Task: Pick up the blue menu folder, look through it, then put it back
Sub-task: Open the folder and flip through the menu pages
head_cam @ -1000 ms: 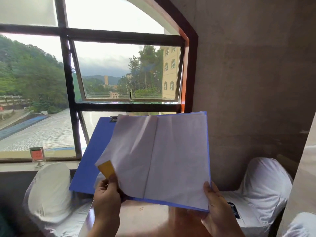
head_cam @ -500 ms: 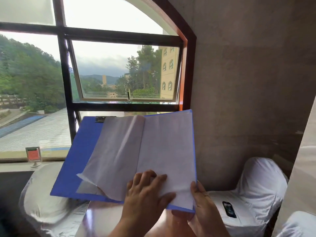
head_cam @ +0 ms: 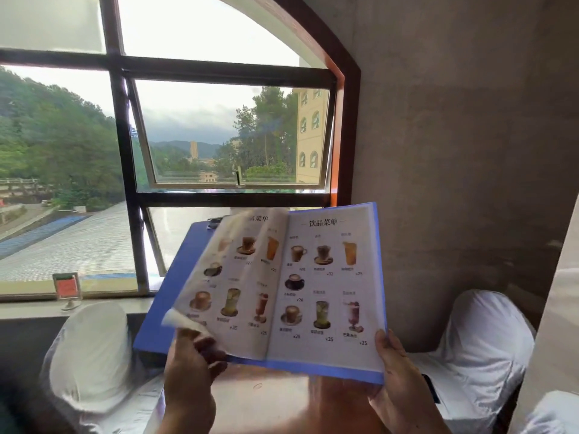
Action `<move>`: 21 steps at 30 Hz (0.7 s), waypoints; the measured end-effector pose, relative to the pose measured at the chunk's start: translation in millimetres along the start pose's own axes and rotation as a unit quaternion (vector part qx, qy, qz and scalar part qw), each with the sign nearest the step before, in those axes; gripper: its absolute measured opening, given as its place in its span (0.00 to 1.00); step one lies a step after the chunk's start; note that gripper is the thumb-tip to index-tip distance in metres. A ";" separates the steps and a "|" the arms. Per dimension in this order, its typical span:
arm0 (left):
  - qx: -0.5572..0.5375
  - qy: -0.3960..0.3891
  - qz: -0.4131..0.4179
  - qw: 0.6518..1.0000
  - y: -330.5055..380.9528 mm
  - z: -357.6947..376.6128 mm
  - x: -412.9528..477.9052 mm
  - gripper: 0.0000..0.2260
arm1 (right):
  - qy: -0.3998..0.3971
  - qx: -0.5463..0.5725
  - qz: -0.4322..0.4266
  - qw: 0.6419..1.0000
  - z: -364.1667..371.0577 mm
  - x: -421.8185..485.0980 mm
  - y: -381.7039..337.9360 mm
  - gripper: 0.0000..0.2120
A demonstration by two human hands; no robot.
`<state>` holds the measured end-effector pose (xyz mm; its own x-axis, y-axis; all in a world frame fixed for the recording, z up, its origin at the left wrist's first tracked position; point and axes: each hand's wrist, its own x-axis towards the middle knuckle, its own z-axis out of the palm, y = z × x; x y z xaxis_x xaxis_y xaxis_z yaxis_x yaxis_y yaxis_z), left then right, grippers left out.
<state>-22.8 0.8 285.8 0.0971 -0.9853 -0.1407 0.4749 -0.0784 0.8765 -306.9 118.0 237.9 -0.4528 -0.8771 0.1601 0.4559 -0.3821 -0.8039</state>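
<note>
The blue menu folder [head_cam: 175, 286] is held open in the air in front of me, above the table. Its pages [head_cam: 326, 277] show printed drinks with prices. My right hand [head_cam: 394, 368] grips the folder's lower right corner, thumb on the page. My left hand [head_cam: 191, 361] holds the curled lower edge of a left-hand page [head_cam: 225, 286], which is blurred and bent. The blue left cover sticks out behind the pages, with a metal clip [head_cam: 214, 223] at its top.
A glossy brown table [head_cam: 269, 399] lies under the folder. White-covered chairs stand at left [head_cam: 91, 349] and right [head_cam: 482, 343]. A dark phone [head_cam: 434, 389] lies on the right seat. A small red sign stand [head_cam: 67, 288] sits on the windowsill. Concrete wall to the right.
A page has been turned: the blank white sheets gave way to printed drink pages. My left hand moved from flat on the page to the left page's lower edge.
</note>
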 end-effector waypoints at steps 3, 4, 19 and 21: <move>0.130 -0.044 0.028 0.990 -8.3 -12.1 -3.0 0.21 | 0.000 -0.001 -0.009 1.000 1.2 1.1 -3.5 0.22; 0.172 -0.044 0.045 0.983 -11.5 -16.0 -3.9 0.18 | -0.003 -0.002 -0.007 1.000 1.9 1.4 -5.1 0.23; 0.140 -0.070 0.194 0.968 -22.6 -14.9 -15.4 0.03 | -0.014 -0.007 0.017 1.000 8.1 -0.4 -1.3 0.17; 0.251 -0.112 0.278 0.921 -19.7 -14.7 -24.0 0.10 | -0.038 -0.001 0.041 0.998 12.1 4.5 5.7 0.16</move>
<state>-21.6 28.2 265.1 -0.0059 -0.8967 0.4427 -0.0631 0.4421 0.8947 -297.1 108.4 241.0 -0.3548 -0.9249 0.1365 0.4868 -0.3075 -0.8176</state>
